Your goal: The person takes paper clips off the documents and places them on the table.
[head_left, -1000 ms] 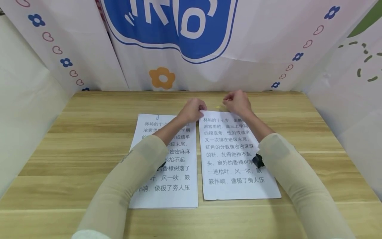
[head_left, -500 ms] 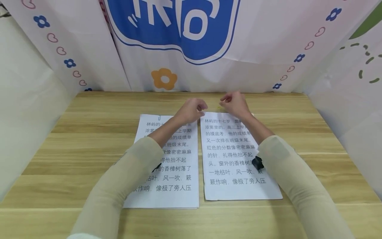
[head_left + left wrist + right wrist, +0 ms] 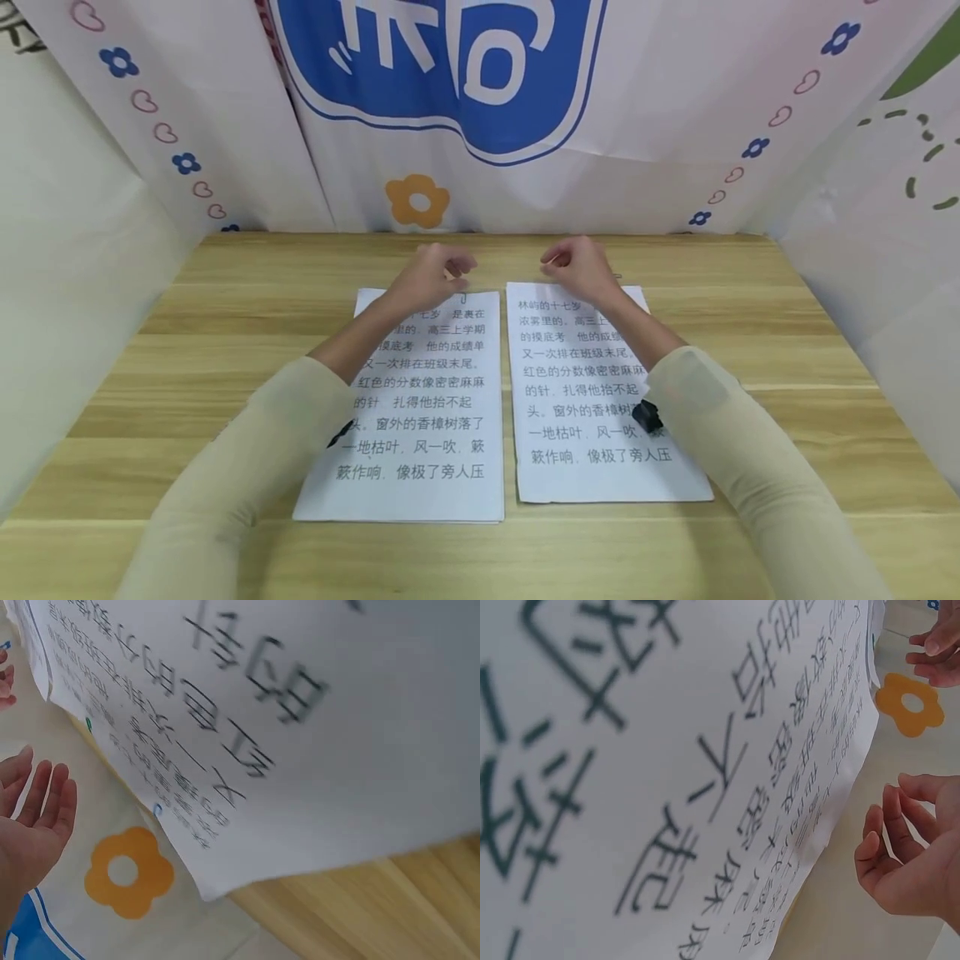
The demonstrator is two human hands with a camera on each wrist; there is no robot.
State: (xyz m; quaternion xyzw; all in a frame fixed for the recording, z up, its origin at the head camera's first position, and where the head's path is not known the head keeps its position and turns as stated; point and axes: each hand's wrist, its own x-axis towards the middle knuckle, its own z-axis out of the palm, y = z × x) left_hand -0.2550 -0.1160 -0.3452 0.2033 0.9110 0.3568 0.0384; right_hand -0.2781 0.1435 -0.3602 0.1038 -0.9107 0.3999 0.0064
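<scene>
On the desk (image 3: 420,567), the left stack (image 3: 420,417) of paper lies at nine o'clock, the right stack (image 3: 585,392) at three; both run six to twelve lengthwise, text tops toward twelve. The left hand (image 3: 432,272) and right hand (image 3: 581,267), fingers loosely bent, seemingly empty, hang by their twelve-o'clock edges. A clip (image 3: 463,297) sits at the left stack's one o'clock. Paper should be light, floppy, easily creased; pinch corners.

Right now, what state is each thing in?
Left grip: open, nothing visibly held
Right grip: loosely curled, nothing visibly held
Left paper: flat, print up
Right paper: flat, print up
Blue clip: on left paper's top edge
Green clip: on left paper's top edge
Backdrop: hanging, slightly wrinkled
</scene>
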